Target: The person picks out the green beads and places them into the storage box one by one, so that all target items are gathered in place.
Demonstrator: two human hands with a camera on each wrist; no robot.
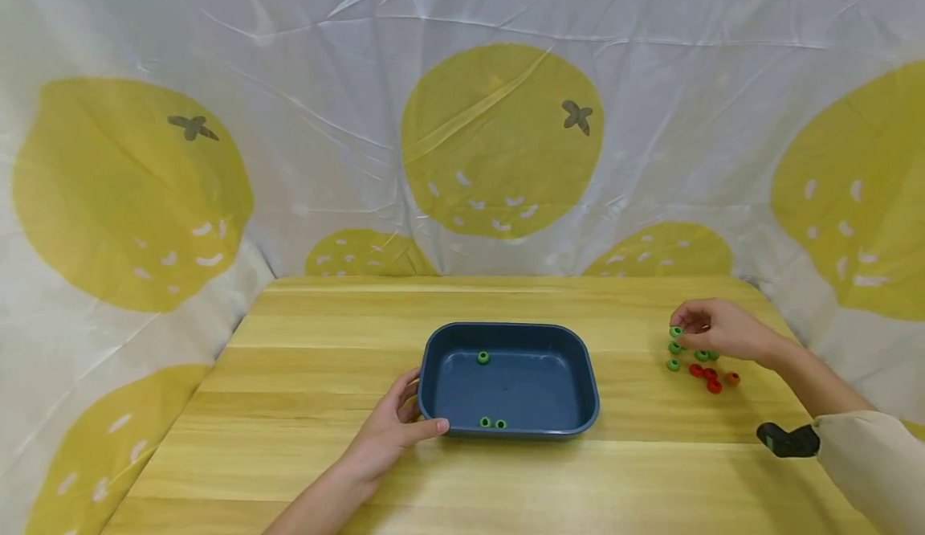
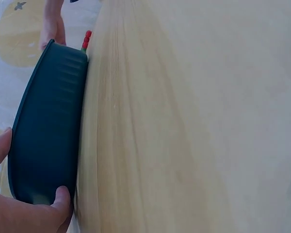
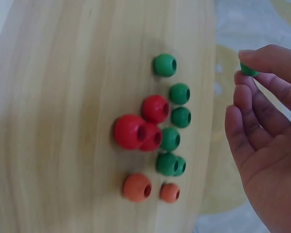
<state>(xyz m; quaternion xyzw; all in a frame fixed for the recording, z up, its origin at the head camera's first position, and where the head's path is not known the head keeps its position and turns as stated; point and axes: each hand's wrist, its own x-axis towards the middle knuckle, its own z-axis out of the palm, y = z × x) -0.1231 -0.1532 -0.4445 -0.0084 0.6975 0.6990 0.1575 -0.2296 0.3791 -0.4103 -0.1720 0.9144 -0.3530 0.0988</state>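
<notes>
**Blue tray (image 1: 531,390) gripped, green bead (image 3: 249,71) pinched**

My head feed shows lemon-print cloth (image 1: 325,149) behind a wooden table (image 1: 318,310). Only there can I see into the tray, near the table's middle: a dark, round-cornered rectangle. My left-wrist feed gives me its outer wall, faintly ridged.

The left hand (image 1: 390,430) spreads wide around the tray's left end, thumb at the near corner, fingers along the side. The right hand (image 1: 730,330) is at the table's right; my right-wrist feed shows thumb and fingertip nearly together, parted by the small green bead, which they partly hide.

Near it lie holed red beads (image 3: 129,131), orange beads (image 3: 137,187) and loose green beads (image 3: 165,65). Inside the tray, I count three green beads (image 1: 483,357): one toward the back, two paired along the front.
</notes>
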